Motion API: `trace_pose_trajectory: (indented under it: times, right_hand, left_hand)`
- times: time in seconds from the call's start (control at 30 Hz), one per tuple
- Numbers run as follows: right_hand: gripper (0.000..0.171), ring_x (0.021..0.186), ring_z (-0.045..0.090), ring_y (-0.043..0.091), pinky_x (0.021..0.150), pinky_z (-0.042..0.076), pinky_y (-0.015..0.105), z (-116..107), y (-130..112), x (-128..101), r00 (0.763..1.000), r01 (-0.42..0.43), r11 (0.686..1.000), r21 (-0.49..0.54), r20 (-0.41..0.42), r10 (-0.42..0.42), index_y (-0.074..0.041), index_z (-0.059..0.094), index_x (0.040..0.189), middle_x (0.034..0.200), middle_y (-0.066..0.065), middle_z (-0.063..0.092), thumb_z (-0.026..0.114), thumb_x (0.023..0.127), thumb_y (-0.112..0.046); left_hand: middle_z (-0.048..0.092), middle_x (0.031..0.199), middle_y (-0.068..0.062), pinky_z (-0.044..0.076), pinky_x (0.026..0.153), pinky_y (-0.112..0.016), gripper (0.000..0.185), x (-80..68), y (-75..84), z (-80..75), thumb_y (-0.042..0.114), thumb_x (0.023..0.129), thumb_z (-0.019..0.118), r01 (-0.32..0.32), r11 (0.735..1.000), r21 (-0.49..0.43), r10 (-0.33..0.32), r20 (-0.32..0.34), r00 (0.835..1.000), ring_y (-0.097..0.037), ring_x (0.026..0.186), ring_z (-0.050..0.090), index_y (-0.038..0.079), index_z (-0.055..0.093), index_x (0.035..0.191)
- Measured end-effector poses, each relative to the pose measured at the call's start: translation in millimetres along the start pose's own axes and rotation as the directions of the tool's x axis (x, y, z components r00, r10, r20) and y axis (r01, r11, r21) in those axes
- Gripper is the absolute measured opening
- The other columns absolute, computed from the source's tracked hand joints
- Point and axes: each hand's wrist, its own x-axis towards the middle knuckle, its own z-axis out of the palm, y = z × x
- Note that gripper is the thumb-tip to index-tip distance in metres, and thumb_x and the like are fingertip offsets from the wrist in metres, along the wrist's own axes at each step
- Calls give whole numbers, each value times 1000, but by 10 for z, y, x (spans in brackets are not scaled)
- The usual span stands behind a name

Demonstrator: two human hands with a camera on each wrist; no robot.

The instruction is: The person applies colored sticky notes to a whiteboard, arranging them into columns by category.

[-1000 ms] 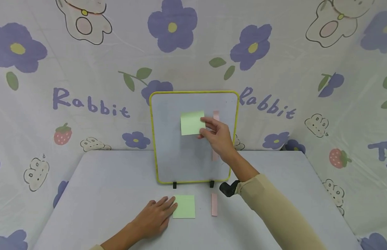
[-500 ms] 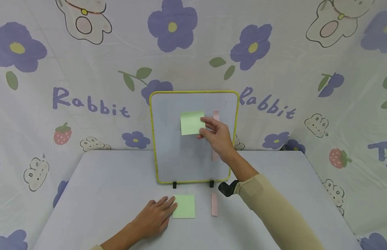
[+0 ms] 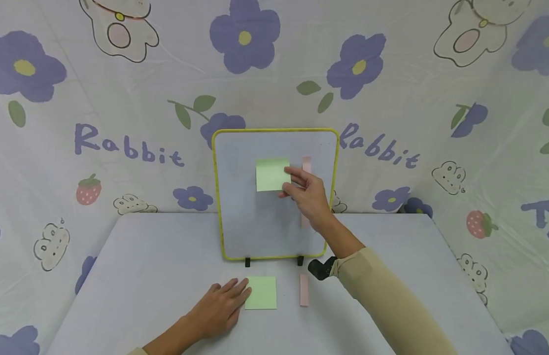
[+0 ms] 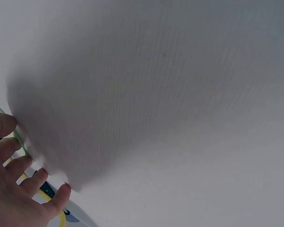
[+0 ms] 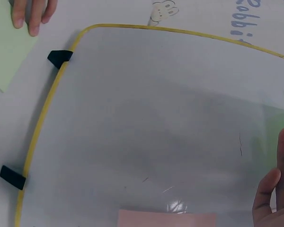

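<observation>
**Right hand pinches a green note on an upright board**

A yellow-rimmed board point(image 3: 239, 222) stands upright on a table point(image 3: 146, 256). The right hand point(image 3: 307, 197) reaches up to it, thumb and fingertips pinching the right edge of a green note point(image 3: 270, 174) stuck near the board's middle. The note lies to the left of the grip. A pink strip point(image 3: 306, 164) sits just right of the note, partly behind the hand. The left hand point(image 3: 219, 308) lies flat on the table, fingers straight, touching the left edge of a second green note point(image 3: 262, 293). Another pink strip point(image 3: 304, 290) lies beside that.
</observation>
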Motion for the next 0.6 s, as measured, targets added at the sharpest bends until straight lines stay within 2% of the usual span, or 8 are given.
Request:
trace_pose_trajectory:
  times: [0.17,0.37,0.5,0.6]
  right_hand:
    - [45,74,70,9,82,52,36,-13,-20,-1,1000,9,1000,8,9,-9,-1,54,140,131,16,64,63,96,-2]
    - [44,73,70,9,83,52,38,-33,-15,17,1000,7,1000,0,10,-7,-2,55,139,132,15,64,63,96,-2]
    - [44,73,70,10,85,52,40,-36,-11,17,1000,2,1000,-4,21,-2,-2,55,140,132,15,63,62,96,-2]
    - [44,73,70,11,89,51,43,-30,-16,12,1000,0,1000,-8,25,0,-3,55,140,132,15,63,62,96,-2]
  left_hand:
    - [54,144,-12,53,82,-50,44,43,-31,-64,22,97,57,-1,999,-44,3,67,998,-33,125,57,9,58,139]
    - [53,143,-18,53,87,-49,41,192,-130,-276,17,99,54,78,973,-217,-44,153,987,-32,120,61,6,57,139]
    - [56,141,-15,53,89,-49,42,304,-211,-457,19,98,57,122,959,-255,-63,226,972,-31,116,64,9,58,139]
    - [61,136,-12,52,91,-47,40,403,-261,-597,15,96,58,117,951,-287,-58,209,976,-29,113,65,10,62,135]
